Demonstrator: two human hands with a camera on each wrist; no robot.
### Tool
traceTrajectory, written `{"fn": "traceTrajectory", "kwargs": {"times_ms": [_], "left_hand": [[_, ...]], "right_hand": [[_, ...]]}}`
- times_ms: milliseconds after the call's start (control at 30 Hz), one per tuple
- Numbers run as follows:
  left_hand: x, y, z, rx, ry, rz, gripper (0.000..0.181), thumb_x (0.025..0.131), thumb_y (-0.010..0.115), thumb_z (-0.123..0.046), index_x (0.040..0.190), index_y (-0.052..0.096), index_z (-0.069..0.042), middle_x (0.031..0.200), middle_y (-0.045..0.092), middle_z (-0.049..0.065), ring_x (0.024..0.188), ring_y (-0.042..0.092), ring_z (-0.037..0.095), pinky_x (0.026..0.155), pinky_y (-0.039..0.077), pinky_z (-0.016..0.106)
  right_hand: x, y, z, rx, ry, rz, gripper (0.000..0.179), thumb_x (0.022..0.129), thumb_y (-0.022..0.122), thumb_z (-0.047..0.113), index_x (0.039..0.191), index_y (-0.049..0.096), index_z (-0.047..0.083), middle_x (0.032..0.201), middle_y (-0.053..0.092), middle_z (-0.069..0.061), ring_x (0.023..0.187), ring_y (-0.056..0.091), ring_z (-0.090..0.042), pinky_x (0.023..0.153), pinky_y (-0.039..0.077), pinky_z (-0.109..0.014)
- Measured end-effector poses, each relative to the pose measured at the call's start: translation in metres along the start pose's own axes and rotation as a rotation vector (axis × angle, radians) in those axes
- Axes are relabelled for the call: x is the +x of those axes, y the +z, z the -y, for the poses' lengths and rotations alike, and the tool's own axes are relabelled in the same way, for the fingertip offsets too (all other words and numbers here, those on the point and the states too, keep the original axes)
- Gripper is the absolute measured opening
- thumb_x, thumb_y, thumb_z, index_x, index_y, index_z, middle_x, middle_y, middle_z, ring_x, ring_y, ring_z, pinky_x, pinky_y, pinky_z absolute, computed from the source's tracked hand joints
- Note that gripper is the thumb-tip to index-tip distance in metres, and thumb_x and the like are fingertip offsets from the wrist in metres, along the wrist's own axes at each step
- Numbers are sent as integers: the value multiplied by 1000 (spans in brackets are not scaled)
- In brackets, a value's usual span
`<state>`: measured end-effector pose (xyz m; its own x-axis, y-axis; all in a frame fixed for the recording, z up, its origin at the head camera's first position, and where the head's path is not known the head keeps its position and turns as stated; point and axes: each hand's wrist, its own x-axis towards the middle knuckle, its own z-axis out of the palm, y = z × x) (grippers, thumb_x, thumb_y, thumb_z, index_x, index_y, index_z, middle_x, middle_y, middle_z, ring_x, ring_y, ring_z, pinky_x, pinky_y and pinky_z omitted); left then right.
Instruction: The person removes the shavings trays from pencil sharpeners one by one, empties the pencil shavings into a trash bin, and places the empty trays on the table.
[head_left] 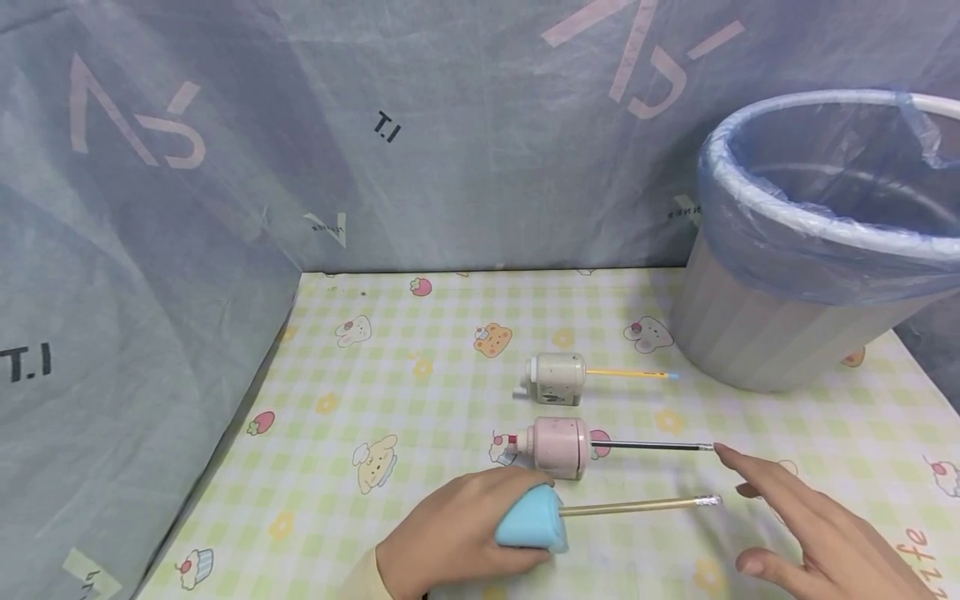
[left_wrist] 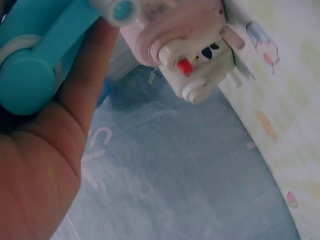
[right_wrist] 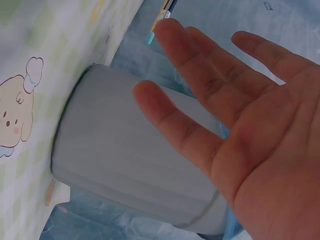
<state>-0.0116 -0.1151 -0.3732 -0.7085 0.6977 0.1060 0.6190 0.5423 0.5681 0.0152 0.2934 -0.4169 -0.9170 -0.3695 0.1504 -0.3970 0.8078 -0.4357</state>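
Note:
My left hand [head_left: 468, 529] grips a light-blue pencil sharpener [head_left: 531, 523], its crank side showing in the left wrist view. A gold pencil [head_left: 637, 507] with a silver end sticks out of it to the right. Just beyond stands a pink sharpener [head_left: 561, 447] holding a black pencil [head_left: 652, 445]. Behind that is a cream sharpener [head_left: 558, 379] with a yellow pencil [head_left: 630, 373] in it. My right hand [head_left: 825, 525] is held with fingers extended and parted, its index fingertip close to the black pencil's end; whether they touch I cannot tell.
A tall grey bin [head_left: 765, 317] with a translucent blue liner stands at the back right. A checked cloth [head_left: 450, 383] with cartoon prints covers the table. Grey-blue fabric [head_left: 480, 183] hangs along the back and left.

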Motion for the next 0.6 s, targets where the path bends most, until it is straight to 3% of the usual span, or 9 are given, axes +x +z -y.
{"fn": "traceTrajectory", "kwargs": {"times_ms": [200, 400, 600], "left_hand": [[3, -13, 0, 14, 10, -14, 56, 92, 88, -36, 139, 63, -18, 120, 68, -9, 98, 59, 1, 90, 51, 21], [5, -21, -1, -4, -3, -15, 56, 94, 84, -42, 139, 63, -16, 119, 67, -9, 96, 58, 1, 87, 52, 22], [7, -23, -3, -10, 17, -27, 58, 92, 85, -47, 138, 63, -18, 111, 66, -11, 93, 57, -1, 86, 52, 20]], "right_hand": [[3, -1, 1, 11, -78, -36, 106, 77, 96, 32, 166, 39, 26, 152, 52, 22, 112, 64, -2, 67, 51, -29], [6, -2, 4, 12, -102, -34, 103, 77, 96, 34, 165, 43, 27, 149, 57, 18, 112, 65, -4, 72, 54, -30], [4, -1, 2, -39, -143, -34, 101, 71, 99, 42, 158, 50, 26, 128, 67, 14, 108, 66, -5, 76, 54, -31]]}}
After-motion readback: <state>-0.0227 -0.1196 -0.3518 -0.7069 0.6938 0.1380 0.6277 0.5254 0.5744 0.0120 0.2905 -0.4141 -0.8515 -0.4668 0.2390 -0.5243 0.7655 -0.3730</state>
